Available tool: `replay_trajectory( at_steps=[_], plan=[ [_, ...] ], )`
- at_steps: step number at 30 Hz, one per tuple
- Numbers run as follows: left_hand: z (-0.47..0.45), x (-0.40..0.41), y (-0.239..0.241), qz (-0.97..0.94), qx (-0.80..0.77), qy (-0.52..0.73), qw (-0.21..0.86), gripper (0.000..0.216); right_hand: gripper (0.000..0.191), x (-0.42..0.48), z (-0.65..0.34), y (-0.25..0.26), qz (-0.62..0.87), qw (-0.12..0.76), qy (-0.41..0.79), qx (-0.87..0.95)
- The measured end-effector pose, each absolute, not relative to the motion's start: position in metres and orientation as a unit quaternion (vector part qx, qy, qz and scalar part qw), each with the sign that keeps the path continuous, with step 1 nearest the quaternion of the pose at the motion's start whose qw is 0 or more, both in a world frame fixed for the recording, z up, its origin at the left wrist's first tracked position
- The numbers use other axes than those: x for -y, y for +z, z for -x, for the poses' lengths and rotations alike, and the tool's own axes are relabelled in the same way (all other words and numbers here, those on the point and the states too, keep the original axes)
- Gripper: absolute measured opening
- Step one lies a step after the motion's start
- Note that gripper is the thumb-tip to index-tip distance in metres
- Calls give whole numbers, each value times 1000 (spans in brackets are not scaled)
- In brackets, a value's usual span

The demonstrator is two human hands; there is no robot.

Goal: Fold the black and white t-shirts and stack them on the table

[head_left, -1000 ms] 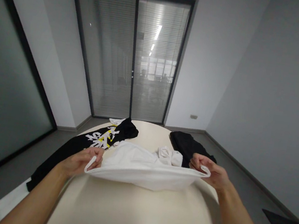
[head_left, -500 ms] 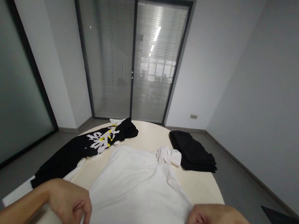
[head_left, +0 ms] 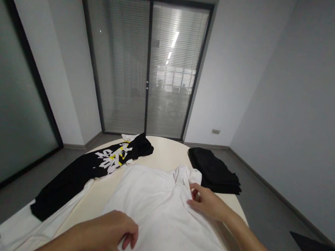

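Note:
A white T-shirt [head_left: 153, 223] lies spread over the near part of the table, with some creases and its bunched far end [head_left: 187, 175] towards the back right. My left hand [head_left: 114, 234] hovers over or rests on the lower left of the shirt; its fingers are bent, with the thumb apart and nothing between them. My right hand [head_left: 206, 201] is at the shirt's right edge, just below the bunched part. Its thumb and forefinger are apart at the fabric, and I see no cloth clearly pinched between them.
A black garment with a white and yellow print [head_left: 85, 176] lies on white cloth [head_left: 17, 220] along the left side. Folded black clothes [head_left: 213, 171] are stacked at the back right. The round cream table [head_left: 167, 148] stands before glass doors with blinds [head_left: 138, 67].
My right hand has moved forward from the near right to the far right edge of the shirt. My left hand has shifted right, over the shirt.

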State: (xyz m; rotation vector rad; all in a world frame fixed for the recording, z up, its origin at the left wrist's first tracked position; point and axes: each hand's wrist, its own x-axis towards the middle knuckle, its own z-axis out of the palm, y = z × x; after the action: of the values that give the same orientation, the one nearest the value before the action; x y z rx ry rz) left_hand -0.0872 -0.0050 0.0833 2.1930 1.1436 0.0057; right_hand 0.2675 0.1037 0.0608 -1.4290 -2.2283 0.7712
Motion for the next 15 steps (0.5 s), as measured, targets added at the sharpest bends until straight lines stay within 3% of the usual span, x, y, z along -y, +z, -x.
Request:
replay_trajectory(
  at_steps=[3, 7, 10, 12, 15],
  plan=[
    [85, 17, 79, -843, -414, -31, 343, 25, 19, -105, -271, 65, 521, 85, 304, 793],
    [79, 24, 78, -854, -370, -62, 359, 28, 32, -112, -277, 87, 506, -105, 409, 753],
    [72, 7, 87, -841, -378, -29, 385, 19, 37, -124, -266, 102, 546, -20, 289, 786],
    [68, -18, 94, -840, -444, 76, 301, 17, 29, -136, -251, 106, 569, 90, 169, 800],
    [66, -65, 95, -809, -522, 211, 166, 32, 24, -156, -223, 105, 583, 166, 72, 792]
  ],
)
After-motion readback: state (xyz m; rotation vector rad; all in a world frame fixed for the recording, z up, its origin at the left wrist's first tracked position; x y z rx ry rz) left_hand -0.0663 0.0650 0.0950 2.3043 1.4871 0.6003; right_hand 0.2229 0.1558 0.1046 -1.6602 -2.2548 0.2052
